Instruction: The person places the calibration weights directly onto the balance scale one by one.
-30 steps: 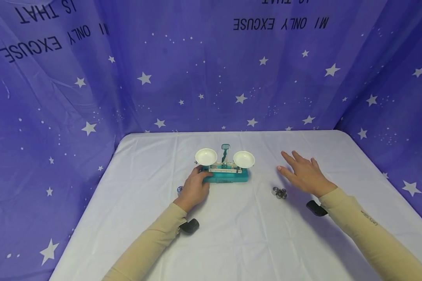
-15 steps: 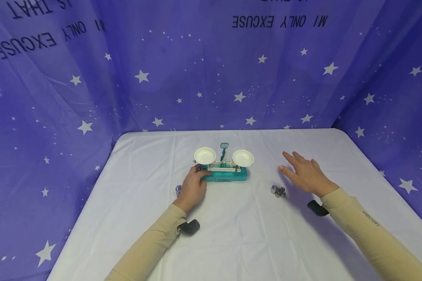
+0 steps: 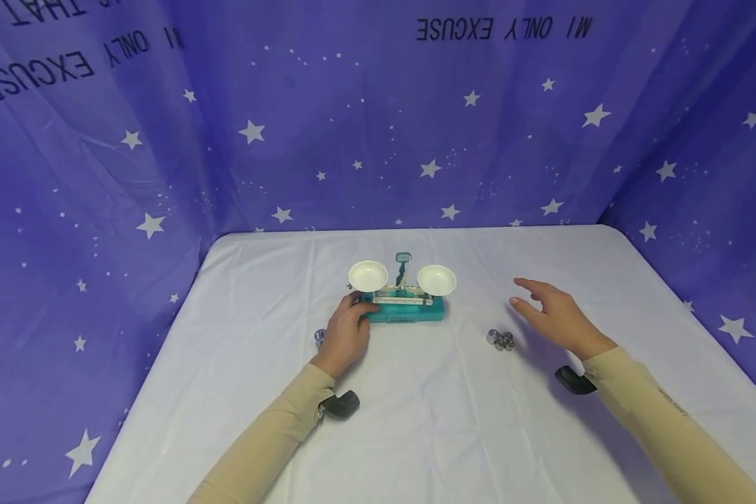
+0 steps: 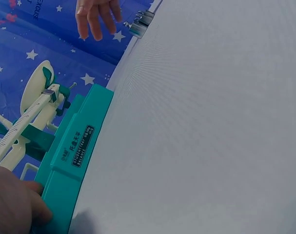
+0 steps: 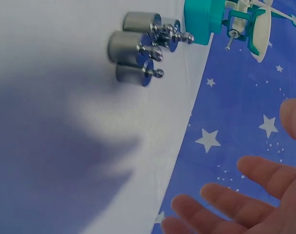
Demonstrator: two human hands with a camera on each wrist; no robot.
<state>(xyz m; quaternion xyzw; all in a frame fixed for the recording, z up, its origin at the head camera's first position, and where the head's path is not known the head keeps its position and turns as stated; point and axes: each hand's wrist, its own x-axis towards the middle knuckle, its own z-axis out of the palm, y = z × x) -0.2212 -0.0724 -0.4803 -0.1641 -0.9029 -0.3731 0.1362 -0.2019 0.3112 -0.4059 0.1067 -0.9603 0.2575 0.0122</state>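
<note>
A teal tray balance [image 3: 406, 312] with two white pans stands on the table, both pans bare. My left hand [image 3: 345, 337] grips the left end of its base; in the left wrist view the thumb and a finger [image 4: 39, 207] lie on the teal base [image 4: 65, 165]. My right hand [image 3: 557, 318] hovers right of the balance, fingers spread and holding nothing, as the right wrist view also shows [image 5: 245, 204]. Several metal weights [image 3: 500, 340] stand in a cluster below and left of it, seen closer in the right wrist view [image 5: 133, 46].
Another small metal piece [image 3: 319, 339] sits just left of my left hand, partly hidden by it. White cloth covers the table [image 3: 416, 420]. A purple curtain with stars [image 3: 353, 126] rises behind and at both sides.
My right hand has shifted slightly right and down, and its fingers look closer together. My left hand keeps its place on the balance. The head view has tilted a little.
</note>
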